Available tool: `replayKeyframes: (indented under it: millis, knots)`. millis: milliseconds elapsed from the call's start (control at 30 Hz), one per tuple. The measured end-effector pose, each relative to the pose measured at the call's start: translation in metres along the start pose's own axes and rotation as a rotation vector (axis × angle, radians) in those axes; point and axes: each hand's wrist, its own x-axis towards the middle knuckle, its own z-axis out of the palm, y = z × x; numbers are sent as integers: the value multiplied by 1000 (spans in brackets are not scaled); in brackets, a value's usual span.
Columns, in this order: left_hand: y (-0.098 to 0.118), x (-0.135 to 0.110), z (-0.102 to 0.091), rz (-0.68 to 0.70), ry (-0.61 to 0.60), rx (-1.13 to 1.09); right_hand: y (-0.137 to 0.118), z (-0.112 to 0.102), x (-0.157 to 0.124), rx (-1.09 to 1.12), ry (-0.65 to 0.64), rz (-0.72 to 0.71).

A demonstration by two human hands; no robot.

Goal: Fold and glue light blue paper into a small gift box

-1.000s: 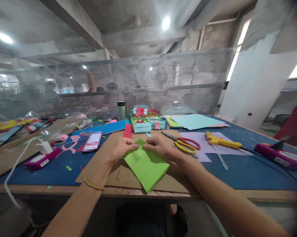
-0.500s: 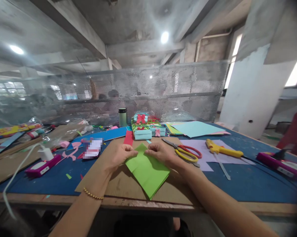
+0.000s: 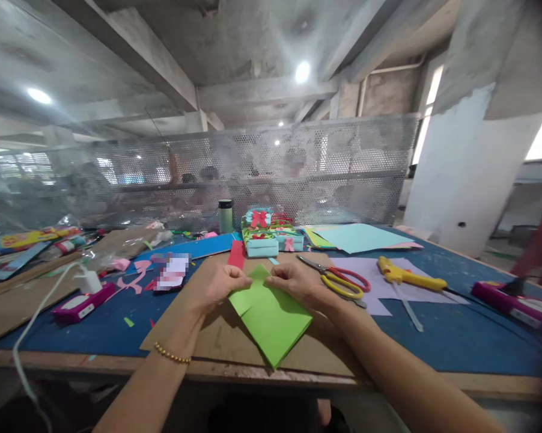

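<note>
A folded sheet of bright green paper (image 3: 273, 322) lies turned cornerwise over a piece of brown cardboard (image 3: 212, 337), one corner toward me. My left hand (image 3: 221, 285) pinches its far left edge between thumb and fingers. Opposite it, my right hand (image 3: 295, 282) pinches the far right edge, close to the top corner. The two thumbs point at each other with a small gap between them. Just right of my right hand lie scissors (image 3: 343, 282) with red and yellow handles. A red paper strip (image 3: 236, 254) is beyond my left hand.
Small decorated paper boxes (image 3: 262, 245) and a green bottle (image 3: 225, 216) stand at the back. A yellow glue gun (image 3: 410, 276) rests on lilac paper (image 3: 437, 291) at right. Purple power strips (image 3: 84, 305) sit on both sides. Coloured sheets (image 3: 365, 237) are stacked behind.
Both hands keep their pinch on the green paper, which has hardly moved. The whole view has shifted slightly.
</note>
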Motion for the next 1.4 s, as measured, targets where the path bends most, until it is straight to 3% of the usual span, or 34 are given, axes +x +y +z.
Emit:
replayKeyframes:
  millis: [200, 433, 833, 1133, 1267, 1400]
  knots:
    - [5, -1, 4, -15, -12, -42, -4, 1, -2, 50, -4, -32]
    - [-9, 2, 6, 21, -166, -57, 5, 11, 7, 85, 80, -75]
    - [9, -5, 3, 26, -13, 24, -8, 2, 3, 66, 174, -71]
    - [13, -11, 3, 65, -74, -73, -25, 4, -10, 102, 173, -80]
    - [12, -11, 5, 46, -178, -157, -24, 6, -11, 118, 163, -76]
    - [14, -12, 5, 73, -134, -11, -16, 12, -8, 145, 140, -55]
